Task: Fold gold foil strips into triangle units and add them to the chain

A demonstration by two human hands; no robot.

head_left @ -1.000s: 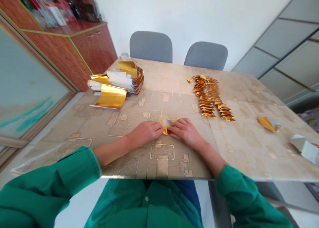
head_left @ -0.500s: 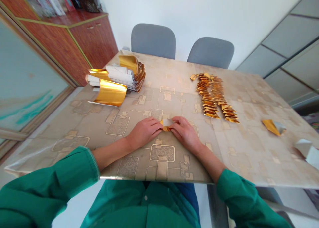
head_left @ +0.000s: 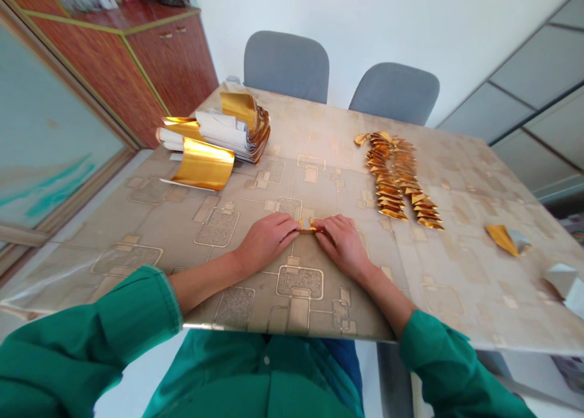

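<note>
Between my two hands, low over the table's near middle, is a small folded piece of gold foil paper [head_left: 306,230]. Its left end is pinched in the fingers of my left hand [head_left: 269,238]; the right end sits in the closed fingers of my right hand [head_left: 341,243]. Fingers cover most of the piece, so its full shape is hidden. Two rows of folded gold paper pieces [head_left: 387,177] lie overlapped beyond my right hand. Past my left hand, a gold sheet [head_left: 205,165] curls beside a thick stack of gold and white paper [head_left: 228,132].
A patterned cloth covers the table [head_left: 255,296]. On the right lie a folded gold and silver paper [head_left: 504,240] and a pale paper piece [head_left: 566,281]. Two grey chairs [head_left: 286,65] stand at the far side, and a wooden cabinet [head_left: 150,65] is at the back left.
The gold paper's middle now shows as a thin strip with upright ends at my fingers; before, it looked broader and curved. My hands stay at nearly the same spot. The view has shifted slightly.
</note>
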